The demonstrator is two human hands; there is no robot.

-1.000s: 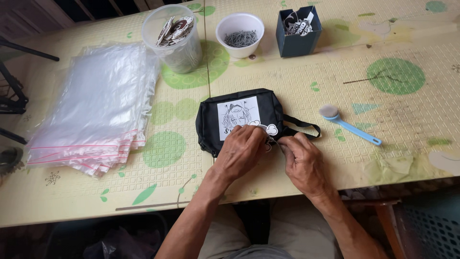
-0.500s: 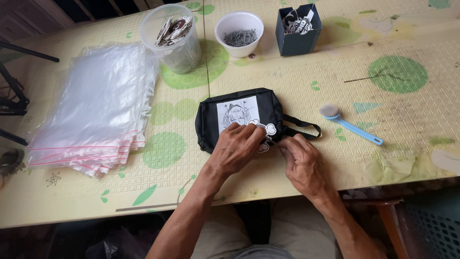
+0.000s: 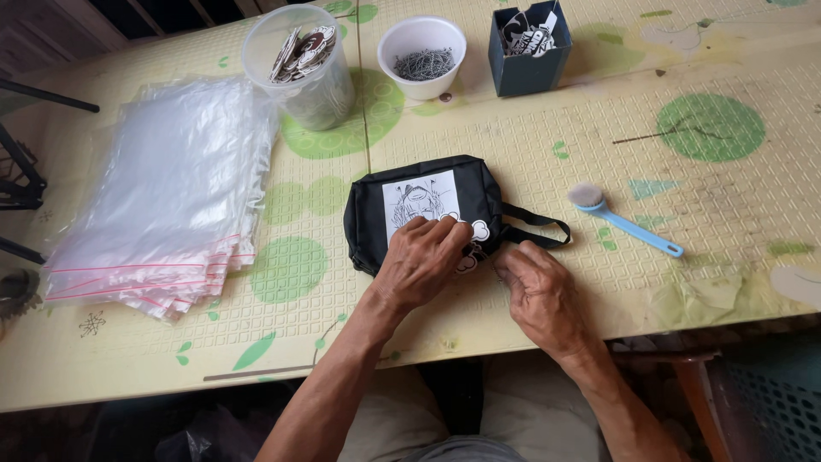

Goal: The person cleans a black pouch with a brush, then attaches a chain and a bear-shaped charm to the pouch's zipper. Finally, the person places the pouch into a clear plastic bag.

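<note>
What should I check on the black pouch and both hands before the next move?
1. Black pouch lies flat on the table: ok.
2. Left hand rests on the pouch front, by the white tags: ok.
3. Right hand sits at the pouch's near right corner: ok; what its fingers pinch: cannot tell.
4. Pouch strap lies loose, apart from the blue brush: ok.
5. Stack of clear bags lies off to the left, apart from the pouch: ok.

A pale yellow textured table cover with green round spots and leaf prints fills the view in even daylight, with dark wooden slats beyond the far edge.
</note>
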